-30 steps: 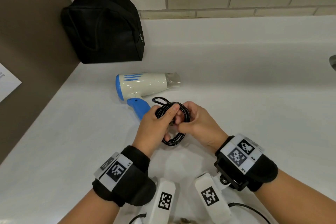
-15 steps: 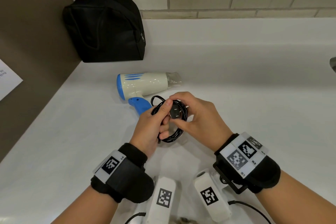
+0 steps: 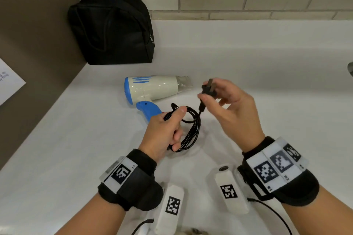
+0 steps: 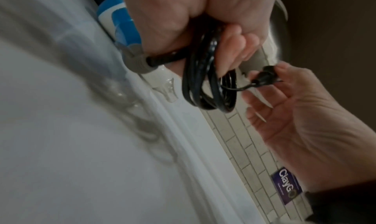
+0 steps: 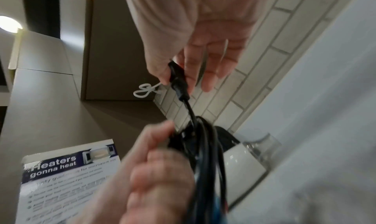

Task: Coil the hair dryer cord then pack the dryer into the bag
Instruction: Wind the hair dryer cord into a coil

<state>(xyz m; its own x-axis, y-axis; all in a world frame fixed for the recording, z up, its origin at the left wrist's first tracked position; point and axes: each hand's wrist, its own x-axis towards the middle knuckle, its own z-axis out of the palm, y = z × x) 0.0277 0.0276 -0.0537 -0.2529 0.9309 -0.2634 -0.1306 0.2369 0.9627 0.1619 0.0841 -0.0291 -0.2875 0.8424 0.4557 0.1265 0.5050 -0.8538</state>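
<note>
Cord [image 3: 191, 129] bundled in loops, clamped in the curled left hand [image 3: 164, 131] just near of the dryer's blue handle. Right hand [image 3: 235, 108] pinches the plug [image 3: 207, 89] between thumb and fingertips, raised up and to the right of the loops — a short tail remains to wrap. Dryer [image 3: 152, 87] lies on the counter [image 3: 267, 82], long axis left–right; bag [image 3: 112, 28] stands at far left, nearer the left hand.

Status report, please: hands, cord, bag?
Left hand grips coiled cord. Right hand pinches plug, raised. Dryer on counter; bag zipped, unobstructed.
</note>
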